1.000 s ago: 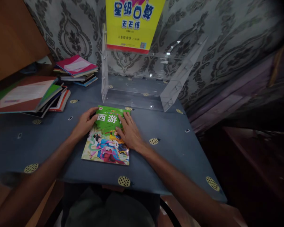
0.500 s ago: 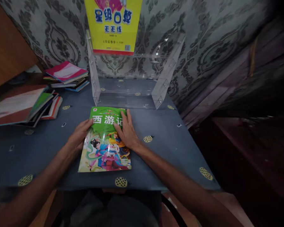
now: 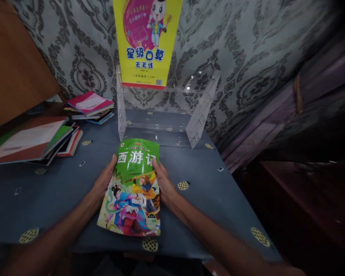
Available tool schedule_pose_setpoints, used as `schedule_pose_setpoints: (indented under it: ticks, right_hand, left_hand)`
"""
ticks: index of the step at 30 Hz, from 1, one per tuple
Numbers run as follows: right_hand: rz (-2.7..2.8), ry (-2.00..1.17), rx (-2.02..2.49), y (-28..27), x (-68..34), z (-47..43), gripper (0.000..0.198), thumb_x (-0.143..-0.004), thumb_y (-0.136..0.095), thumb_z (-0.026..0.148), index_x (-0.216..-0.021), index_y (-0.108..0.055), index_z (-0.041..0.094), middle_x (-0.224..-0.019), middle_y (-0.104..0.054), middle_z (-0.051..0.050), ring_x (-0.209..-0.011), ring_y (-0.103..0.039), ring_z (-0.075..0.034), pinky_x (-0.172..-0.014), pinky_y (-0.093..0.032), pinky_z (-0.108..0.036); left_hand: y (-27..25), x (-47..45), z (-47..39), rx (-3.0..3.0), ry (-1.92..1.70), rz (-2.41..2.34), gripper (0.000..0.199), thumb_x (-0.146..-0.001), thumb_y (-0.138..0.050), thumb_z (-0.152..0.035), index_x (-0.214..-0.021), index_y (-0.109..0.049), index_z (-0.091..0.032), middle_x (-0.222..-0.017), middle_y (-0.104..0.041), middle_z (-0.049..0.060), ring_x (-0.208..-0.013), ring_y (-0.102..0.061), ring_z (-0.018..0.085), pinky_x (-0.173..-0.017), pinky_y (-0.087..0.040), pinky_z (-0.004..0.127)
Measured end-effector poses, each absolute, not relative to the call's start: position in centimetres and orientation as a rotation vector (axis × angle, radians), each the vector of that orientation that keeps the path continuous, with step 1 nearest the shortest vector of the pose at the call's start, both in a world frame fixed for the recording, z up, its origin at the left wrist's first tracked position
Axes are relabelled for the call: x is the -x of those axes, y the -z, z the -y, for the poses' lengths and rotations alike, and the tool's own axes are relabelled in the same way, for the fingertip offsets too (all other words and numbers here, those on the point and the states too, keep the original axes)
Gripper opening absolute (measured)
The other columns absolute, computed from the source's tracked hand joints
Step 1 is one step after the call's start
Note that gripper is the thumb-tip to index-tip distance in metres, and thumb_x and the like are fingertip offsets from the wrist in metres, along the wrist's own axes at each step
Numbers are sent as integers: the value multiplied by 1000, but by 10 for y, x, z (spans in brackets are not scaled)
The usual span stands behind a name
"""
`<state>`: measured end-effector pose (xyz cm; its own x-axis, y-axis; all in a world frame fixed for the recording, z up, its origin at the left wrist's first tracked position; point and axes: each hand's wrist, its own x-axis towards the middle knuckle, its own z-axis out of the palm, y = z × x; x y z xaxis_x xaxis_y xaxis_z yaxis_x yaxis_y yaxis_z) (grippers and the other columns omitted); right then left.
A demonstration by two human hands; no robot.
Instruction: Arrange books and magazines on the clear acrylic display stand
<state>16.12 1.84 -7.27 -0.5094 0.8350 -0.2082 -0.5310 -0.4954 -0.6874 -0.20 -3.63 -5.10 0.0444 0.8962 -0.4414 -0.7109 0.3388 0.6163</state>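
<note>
A green-topped picture book (image 3: pixel 135 195) with white characters and colourful cartoon figures is held between my two hands near the table's front. My left hand (image 3: pixel 105 177) grips its left edge, and my right hand (image 3: pixel 164 180) grips the right edge with the thumb on the cover. The fingers of both hands are mostly hidden behind the book. Its cover bows slightly. Beyond it stands a clear acrylic rack (image 3: pixel 194 126), with a yellow workbook (image 3: pixel 145 69) upright on its upper tier at the left.
A stack of books (image 3: pixel 57 138) lies at the left, and another pile topped by a pink book (image 3: pixel 90 102) sits behind it. The table (image 3: pixel 218 207) has a blue-grey cloth with pineapple prints. Patterned wallpaper rises behind, and a purple curtain (image 3: pixel 264 119) hangs at right.
My right hand has moved from lying over the cover to gripping the right edge. The book now bows and looks raised and tilted towards me. The view has tipped upward.
</note>
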Motion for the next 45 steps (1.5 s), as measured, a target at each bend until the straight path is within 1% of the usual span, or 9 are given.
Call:
schedule_pose_setpoints:
  ticks: [6, 10, 15, 22, 29, 33, 37, 40, 45]
  right_hand:
    - [651, -2103, 679, 68, -163, -18, 53, -72, -84, 51, -113, -65, 23, -97, -80, -4, -95, -75, -27, -87, -60, -41]
    - [672, -2188, 656, 70, -161, -18, 51, -78, -77, 55, -116, -67, 22, -96, -80, -5, -97, -75, -28, -88, -60, -44]
    - [663, -2148, 655, 76, -160, -22, 54, -79, -75, 58, -118, -67, 21, -98, -80, -7, -97, -75, -28, -89, -59, -44]
    - [741, -1933, 744, 68, -174, -33, 56, -72, -84, 47, -119, -65, 25, -105, -79, -3, -102, -73, -26, -92, -58, -40]
    - [643, -2075, 732, 80, -175, -43, 49, -79, -76, 52, -117, -66, 23, -107, -78, -5, -106, -72, -27, -95, -57, -43]
    - [580, -2272, 688, 82, -174, -46, 44, -87, -66, 55, -112, -69, 19, -100, -79, -8, -100, -74, -28, -91, -58, -45]
    - [573, -2371, 640, 79, -175, -48, 43, -93, -57, 56, -111, -69, 19, -102, -79, -8, -100, -73, -27, -93, -57, -47]
    - [599, -2348, 586, 77, -176, -49, 44, -94, -54, 57, -116, -66, 21, -107, -77, -7, -103, -72, -27, -97, -54, -49]
    - [591, -2316, 559, 75, -176, -50, 51, -96, -47, 62, -124, -62, 23, -111, -76, -7, -104, -71, -27, -97, -54, -50]
  left_hand:
    - [51, -2, 37, -257, -1232, -744, 68, -93, -52, -64, -141, -54, -16, -124, -71, 16, -115, -69, 33, -106, -50, 51]
    - [56, -4, 36, -273, -1202, -686, 72, -89, -57, -66, -142, -53, -17, -128, -69, 17, -120, -65, 34, -110, -47, 52]
    - [61, 1, 34, -287, -1221, -765, 75, -83, -66, -65, -140, -54, -18, -126, -71, 16, -117, -67, 35, -105, -51, 51]
    - [62, 11, 27, -393, -1384, -1060, 71, -72, -80, -57, -128, -64, -17, -116, -76, 14, -109, -71, 36, -94, -59, 46]
    - [59, 9, 23, -497, -1457, -1293, 72, -66, -80, -64, -119, -68, -16, -111, -76, 12, -110, -70, 34, -94, -57, 43]
    - [63, 15, 22, -720, -1542, -1532, 68, -72, -72, -68, -119, -67, -20, -117, -74, 8, -121, -62, 33, -104, -50, 43]
    - [71, 26, 21, -1129, -1479, -1781, 62, -84, -58, -66, -127, -60, -22, -135, -63, 11, -133, -52, 31, -115, -38, 45]
    - [80, 32, 18, -1557, -1312, -1908, 57, -88, -52, -62, -127, -61, -21, -147, -52, 14, -143, -40, 32, -122, -25, 49]
    - [81, 18, 5, -1934, -913, -1872, 58, -94, -47, -54, -137, -56, -16, -154, -46, 17, -151, -28, 32, -124, -7, 53]
